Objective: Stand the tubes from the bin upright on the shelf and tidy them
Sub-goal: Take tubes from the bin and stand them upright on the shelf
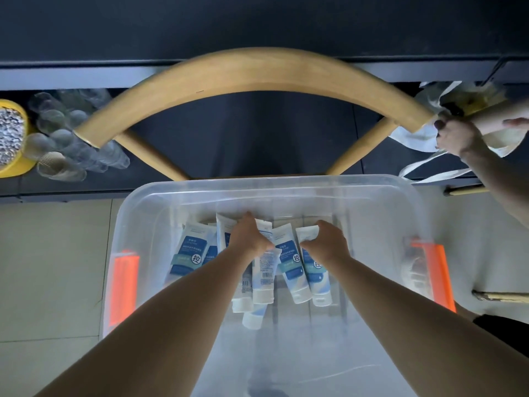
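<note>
Several white-and-blue tubes [189, 255] lie flat in a clear plastic bin [286, 186] with orange latches, caps toward me. My left hand [249, 236] reaches into the bin and curls its fingers over the crimped end of a tube [264, 270] in the middle of the pile. My right hand [329, 242] is beside it, with fingers and thumb pinching the top of another tube [316, 277] at the right of the pile. The dark shelf [252, 130] lies beyond the bin.
The bin rests on a wooden chair with a curved backrest [257, 64]. Clear plastic cups [65, 133] and a yellow bowl [17, 164] sit at the shelf's left. At the upper right, another person's hand [455, 136] holds a white cloth bag [423, 133].
</note>
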A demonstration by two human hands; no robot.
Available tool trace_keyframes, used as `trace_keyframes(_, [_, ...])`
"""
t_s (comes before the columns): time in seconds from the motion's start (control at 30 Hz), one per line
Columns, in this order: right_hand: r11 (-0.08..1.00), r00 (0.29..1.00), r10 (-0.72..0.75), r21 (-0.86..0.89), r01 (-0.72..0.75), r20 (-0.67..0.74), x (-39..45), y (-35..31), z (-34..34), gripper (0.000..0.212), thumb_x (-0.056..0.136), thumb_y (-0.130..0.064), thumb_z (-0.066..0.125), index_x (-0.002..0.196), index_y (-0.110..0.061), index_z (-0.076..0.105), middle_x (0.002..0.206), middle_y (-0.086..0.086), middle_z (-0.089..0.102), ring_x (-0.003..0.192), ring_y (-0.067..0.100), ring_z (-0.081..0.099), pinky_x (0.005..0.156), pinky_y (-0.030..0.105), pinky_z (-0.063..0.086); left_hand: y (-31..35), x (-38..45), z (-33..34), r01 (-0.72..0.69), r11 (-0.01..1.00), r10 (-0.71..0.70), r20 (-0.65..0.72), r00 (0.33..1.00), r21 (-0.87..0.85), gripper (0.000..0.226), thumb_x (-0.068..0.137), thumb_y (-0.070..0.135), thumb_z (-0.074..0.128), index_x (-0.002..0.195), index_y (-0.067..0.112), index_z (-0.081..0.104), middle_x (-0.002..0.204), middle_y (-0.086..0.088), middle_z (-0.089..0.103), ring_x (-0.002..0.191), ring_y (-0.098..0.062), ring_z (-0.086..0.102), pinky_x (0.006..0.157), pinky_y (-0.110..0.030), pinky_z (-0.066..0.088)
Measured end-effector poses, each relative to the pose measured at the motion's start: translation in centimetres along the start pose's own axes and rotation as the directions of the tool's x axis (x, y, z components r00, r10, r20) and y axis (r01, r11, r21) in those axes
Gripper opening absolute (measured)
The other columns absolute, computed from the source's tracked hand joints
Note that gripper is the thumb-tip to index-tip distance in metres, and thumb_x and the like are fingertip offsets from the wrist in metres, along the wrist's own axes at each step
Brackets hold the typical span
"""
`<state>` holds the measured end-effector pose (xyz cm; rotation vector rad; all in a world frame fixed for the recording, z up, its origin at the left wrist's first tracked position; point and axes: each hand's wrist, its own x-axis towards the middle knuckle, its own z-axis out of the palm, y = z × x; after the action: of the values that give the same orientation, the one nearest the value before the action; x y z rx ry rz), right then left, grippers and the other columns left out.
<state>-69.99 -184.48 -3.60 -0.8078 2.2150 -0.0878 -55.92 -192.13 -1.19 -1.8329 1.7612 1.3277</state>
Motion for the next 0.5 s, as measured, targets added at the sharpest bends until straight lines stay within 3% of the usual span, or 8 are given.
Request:
trace_keyframes(0.13, [1.000, 1.000, -0.018, 0.019, 0.018, -0.014, -0.2, 0.7, -1.1, 0.018, 0.079, -0.022, 0.065, 0.090, -0.014, 0.054, 0.097, 0.006, 0.064, 0.090, 0.025, 0.061, 0.075, 0.033, 0.052, -0.4, -0.7, -0.4, -0.038, 0.999, 0.037, -0.013, 0.999, -0.034, 0.053, 0.074, 0.015, 0.077, 0.116, 0.012, 0.044, 0.117, -0.009, 0.057, 0.101, -0.023, 0.055, 0.069, -0.026, 0.042])
trace_keyframes(0.27, [0.997, 0.997, -0.067, 0.032, 0.065, 0.037, -1.0, 2.0, -3.1, 0.030, 0.081, -0.009, 0.062, 0.104, -0.020, 0.046, 0.097, 0.001, 0.057, 0.091, 0.025, 0.058, 0.068, 0.028, 0.046, -0.7, -1.8, -1.0, -0.097, 0.993, 0.095, -0.030, 0.995, -0.066, 0.053, 0.077, 0.013, 0.075, 0.123, 0.014, 0.049, 0.120, -0.007, 0.059, 0.105, -0.024, 0.057, 0.066, -0.023, 0.042])
trace_keyframes(0.33, [0.988, 0.986, -0.148, -0.029, 0.151, 0.075, -1.6, 2.4, -4.2, 0.036, 0.081, -0.004, 0.058, 0.111, -0.022, 0.049, 0.107, 0.001, 0.058, 0.096, 0.024, 0.057, 0.072, 0.027, 0.045, -0.8, -2.5, -1.4, -0.128, 0.991, 0.126, -0.041, 0.991, -0.049, 0.050, 0.079, 0.016, 0.073, 0.124, 0.016, 0.051, 0.122, -0.005, 0.059, 0.107, -0.023, 0.057, 0.064, -0.019, 0.042])
trace_keyframes(0.43, [0.956, 0.964, -0.232, -0.152, 0.251, 0.132, -2.8, 2.5, -5.2, 0.017, 0.087, -0.007, 0.052, 0.093, -0.020, 0.061, 0.111, 0.004, 0.060, 0.105, 0.023, 0.057, 0.086, 0.030, 0.049, -1.3, -3.3, -2.0, -0.158, 0.987, 0.157, -0.061, 0.986, -0.016, 0.043, 0.082, 0.019, 0.069, 0.122, 0.017, 0.054, 0.123, -0.004, 0.060, 0.105, -0.021, 0.057, 0.062, -0.018, 0.042])
trace_keyframes(0.5, [0.941, 0.951, -0.238, -0.194, 0.276, 0.199, -3.6, 2.4, -5.7, 0.020, 0.089, -0.009, 0.051, 0.099, -0.017, 0.067, 0.114, 0.003, 0.059, 0.112, 0.021, 0.055, 0.091, 0.028, 0.049, -1.8, -3.9, -2.4, -0.161, 0.987, 0.159, -0.069, 0.985, -0.026, 0.044, 0.081, 0.020, 0.070, 0.123, 0.017, 0.055, 0.123, -0.004, 0.059, 0.104, -0.021, 0.057, 0.055, -0.015, 0.040])
